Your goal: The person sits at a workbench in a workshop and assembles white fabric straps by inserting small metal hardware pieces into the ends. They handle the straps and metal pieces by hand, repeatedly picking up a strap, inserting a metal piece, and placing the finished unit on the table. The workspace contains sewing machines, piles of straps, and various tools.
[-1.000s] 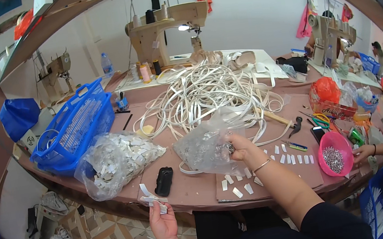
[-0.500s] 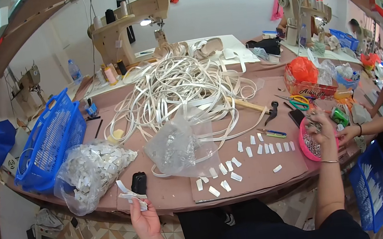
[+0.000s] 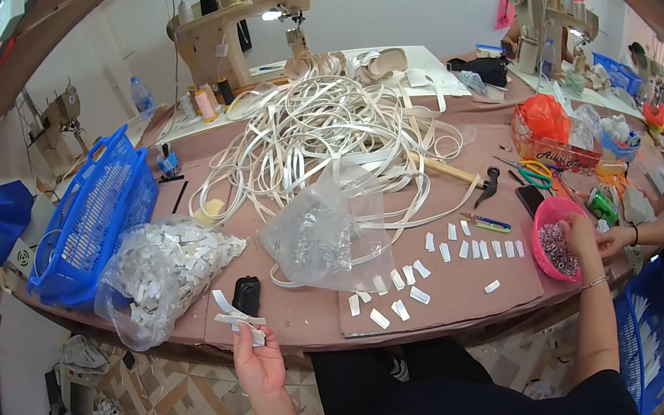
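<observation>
My left hand (image 3: 259, 364) is closed on a few short white strips (image 3: 238, 317) that fan out above its fingers, at the table's front edge. At the right, my right hand (image 3: 580, 232) is at the inner right side of a pink bowl (image 3: 541, 252). Small metal pieces (image 3: 559, 251) fill the bowl's bottom. The fingers of that hand look curled together; what they hold, if anything, is hidden. Short white tabs (image 3: 418, 293) lie spread in loose rows on a brown board (image 3: 466, 301) between my hands. A black object (image 3: 247, 294) sits just beyond the left hand.
A clear bag of white pieces (image 3: 177, 265) and a blue basket (image 3: 96, 234) stand left. Behind lie an empty-looking plastic bag (image 3: 319, 235), a heap of white straps (image 3: 329, 130), a hammer (image 3: 464, 175) and scissors (image 3: 535, 174). A co-worker's hand (image 3: 614, 241) is beside the bowl.
My right hand has lowered from above the pink bowl to its right side, where metal pieces showed in it before. The left hand still holds the strips. The view has shifted slightly.
</observation>
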`<state>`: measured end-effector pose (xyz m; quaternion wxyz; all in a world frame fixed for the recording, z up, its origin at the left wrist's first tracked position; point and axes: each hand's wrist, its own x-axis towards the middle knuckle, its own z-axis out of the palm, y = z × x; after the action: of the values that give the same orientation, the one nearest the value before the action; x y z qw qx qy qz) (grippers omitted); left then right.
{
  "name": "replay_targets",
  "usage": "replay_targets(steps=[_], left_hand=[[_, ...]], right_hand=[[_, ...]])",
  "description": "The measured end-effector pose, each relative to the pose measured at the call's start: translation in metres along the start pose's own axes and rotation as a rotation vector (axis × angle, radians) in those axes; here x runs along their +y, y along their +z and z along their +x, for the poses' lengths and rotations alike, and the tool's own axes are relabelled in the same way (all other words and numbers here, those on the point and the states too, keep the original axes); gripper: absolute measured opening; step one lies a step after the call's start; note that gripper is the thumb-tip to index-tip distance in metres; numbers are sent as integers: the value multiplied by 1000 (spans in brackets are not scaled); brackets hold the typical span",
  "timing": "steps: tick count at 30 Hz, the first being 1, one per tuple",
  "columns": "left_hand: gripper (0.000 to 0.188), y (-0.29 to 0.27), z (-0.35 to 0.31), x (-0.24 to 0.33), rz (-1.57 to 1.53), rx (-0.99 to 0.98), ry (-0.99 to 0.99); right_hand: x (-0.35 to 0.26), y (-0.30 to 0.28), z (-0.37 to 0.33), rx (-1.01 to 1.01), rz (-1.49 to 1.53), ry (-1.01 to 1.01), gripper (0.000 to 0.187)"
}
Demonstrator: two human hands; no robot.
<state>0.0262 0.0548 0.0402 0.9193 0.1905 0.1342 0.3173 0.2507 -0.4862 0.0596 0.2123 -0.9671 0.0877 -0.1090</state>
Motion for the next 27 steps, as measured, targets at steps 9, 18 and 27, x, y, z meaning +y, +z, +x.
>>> replay_targets(steps=[9, 18, 27], left_hand=[[16, -2, -3, 2, -6, 15, -3], [13, -5, -5, 2, -16, 36, -4], [12, -8, -2, 2, 2, 60, -9]], right_hand=[[10, 9, -25, 187, 49, -339, 13], [7, 16, -36, 343, -145, -197, 23], [32, -1, -13, 484, -71, -279, 18]])
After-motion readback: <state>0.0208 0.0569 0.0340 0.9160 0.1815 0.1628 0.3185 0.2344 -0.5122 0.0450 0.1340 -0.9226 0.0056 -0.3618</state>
